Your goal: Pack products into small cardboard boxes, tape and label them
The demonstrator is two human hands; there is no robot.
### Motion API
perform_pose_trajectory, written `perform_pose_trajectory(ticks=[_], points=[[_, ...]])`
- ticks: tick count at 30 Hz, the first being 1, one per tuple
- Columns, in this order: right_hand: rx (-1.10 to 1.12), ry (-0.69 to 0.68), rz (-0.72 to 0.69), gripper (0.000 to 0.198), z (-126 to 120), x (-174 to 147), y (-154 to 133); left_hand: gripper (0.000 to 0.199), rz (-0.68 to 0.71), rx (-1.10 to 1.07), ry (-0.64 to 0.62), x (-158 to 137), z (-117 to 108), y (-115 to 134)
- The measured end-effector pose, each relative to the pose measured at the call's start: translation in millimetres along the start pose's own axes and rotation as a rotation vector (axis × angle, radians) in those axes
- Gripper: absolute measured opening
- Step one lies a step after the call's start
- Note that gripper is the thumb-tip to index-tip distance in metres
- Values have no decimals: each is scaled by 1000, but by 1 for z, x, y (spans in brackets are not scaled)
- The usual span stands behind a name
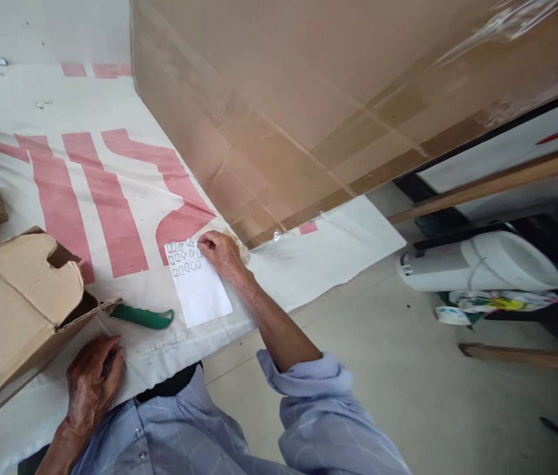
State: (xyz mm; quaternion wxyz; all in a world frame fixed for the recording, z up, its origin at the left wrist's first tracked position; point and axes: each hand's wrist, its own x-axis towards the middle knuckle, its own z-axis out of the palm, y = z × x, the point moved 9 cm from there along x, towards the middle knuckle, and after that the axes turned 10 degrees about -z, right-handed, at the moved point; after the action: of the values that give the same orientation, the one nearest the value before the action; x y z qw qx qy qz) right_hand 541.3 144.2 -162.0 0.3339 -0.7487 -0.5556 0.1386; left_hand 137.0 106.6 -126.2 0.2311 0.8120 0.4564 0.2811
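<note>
Right hand [224,256] bends narrow-fingered, any hold unclear, at the far corner of the white sheet [204,301] on the cloth [145,349], which the loosely curled, half-open left hand [92,377] could best steady.

You wear a pale blue-grey shirt [175,429] crossed by thin, light check lines, with small round buttons [142,455] down the front. Your right sleeve [309,379] is rolled into a thick, creased cuff near the elbow. Something black [170,387] shows past the shirt's front; which garment is unclear.
</note>
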Motion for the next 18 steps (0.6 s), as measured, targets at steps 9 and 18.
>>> perform_pose_trajectory(ticks=[9,18], points=[[-45,-21,-25,10,-1,0,-6,17,1,-5,-10,2,0,1],[-75,-1,-31,10,-2,0,-13,23,-26,13,7,1,0,-2]])
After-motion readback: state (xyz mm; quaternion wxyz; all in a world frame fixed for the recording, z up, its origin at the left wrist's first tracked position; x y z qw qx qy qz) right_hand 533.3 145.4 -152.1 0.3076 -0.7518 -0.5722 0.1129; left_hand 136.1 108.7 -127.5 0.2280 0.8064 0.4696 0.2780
